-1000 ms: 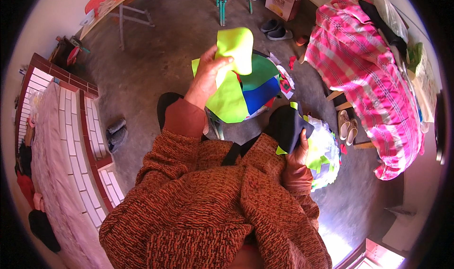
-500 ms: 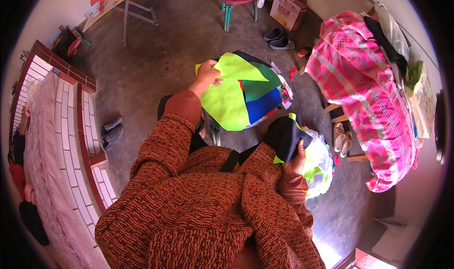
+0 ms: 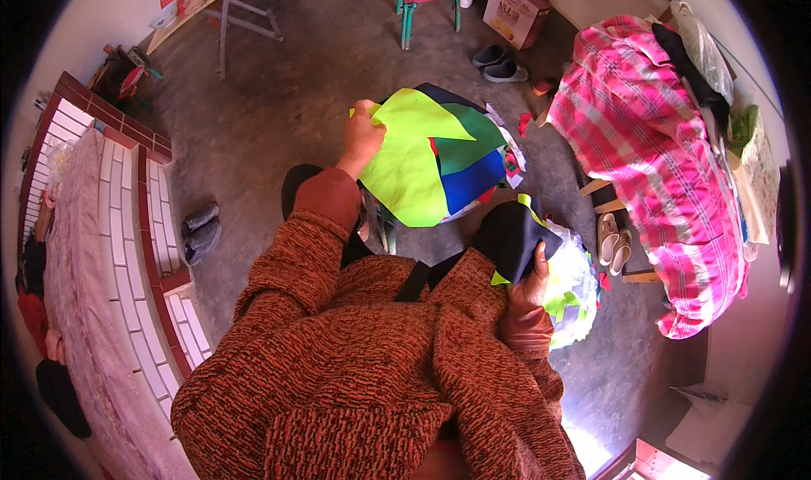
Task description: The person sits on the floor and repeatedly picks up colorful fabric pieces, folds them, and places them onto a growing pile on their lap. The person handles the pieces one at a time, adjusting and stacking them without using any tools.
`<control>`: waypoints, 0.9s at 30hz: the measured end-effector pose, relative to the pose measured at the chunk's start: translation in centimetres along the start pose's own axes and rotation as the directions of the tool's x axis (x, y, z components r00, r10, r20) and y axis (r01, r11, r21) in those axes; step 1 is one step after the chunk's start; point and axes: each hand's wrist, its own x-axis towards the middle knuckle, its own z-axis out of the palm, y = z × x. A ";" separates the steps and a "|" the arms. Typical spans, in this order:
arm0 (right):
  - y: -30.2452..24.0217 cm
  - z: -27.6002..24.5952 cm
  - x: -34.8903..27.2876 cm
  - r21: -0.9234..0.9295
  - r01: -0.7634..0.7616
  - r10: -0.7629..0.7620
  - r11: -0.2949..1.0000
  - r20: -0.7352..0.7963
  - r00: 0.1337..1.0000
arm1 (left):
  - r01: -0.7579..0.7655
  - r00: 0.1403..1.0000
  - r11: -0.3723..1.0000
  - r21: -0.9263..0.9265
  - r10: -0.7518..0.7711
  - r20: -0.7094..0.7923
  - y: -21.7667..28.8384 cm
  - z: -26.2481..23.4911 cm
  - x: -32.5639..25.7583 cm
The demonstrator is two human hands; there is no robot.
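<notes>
In the head view, we see the left hand (image 3: 363,138) nearly closed, pinching the edge of a neon-yellow fabric piece (image 3: 422,115) atop a pile of coloured fabric (image 3: 470,148). We see the right hand (image 3: 531,284) curled around navy fabric (image 3: 525,248), beside a whitish bundle (image 3: 571,276).

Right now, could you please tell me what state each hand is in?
Left hand: closed, holding a neon-yellow fabric piece by its edge.
Right hand: closed, holding dark navy fabric.
</notes>
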 end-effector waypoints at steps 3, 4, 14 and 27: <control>0.0 -0.1 0.0 -0.008 0.024 -0.024 1.000 -0.011 1.000 | -0.175 0.982 0.895 0.412 0.190 0.004 2.2 -0.3 -1.2; 0.0 -0.1 0.0 -0.014 0.035 -0.036 0.999 -0.016 0.999 | -0.207 0.973 0.809 0.550 0.226 0.034 3.9 -0.6 -2.0; -0.3 0.7 -0.1 0.000 0.012 -0.012 1.000 0.012 1.000 | -0.625 0.779 0.606 0.492 0.451 0.435 1.4 4.3 -5.2; 0.0 1.8 -0.3 -0.056 0.112 -0.109 0.992 0.050 0.993 | -0.538 0.734 0.770 -0.343 0.628 0.257 10.8 3.5 -11.5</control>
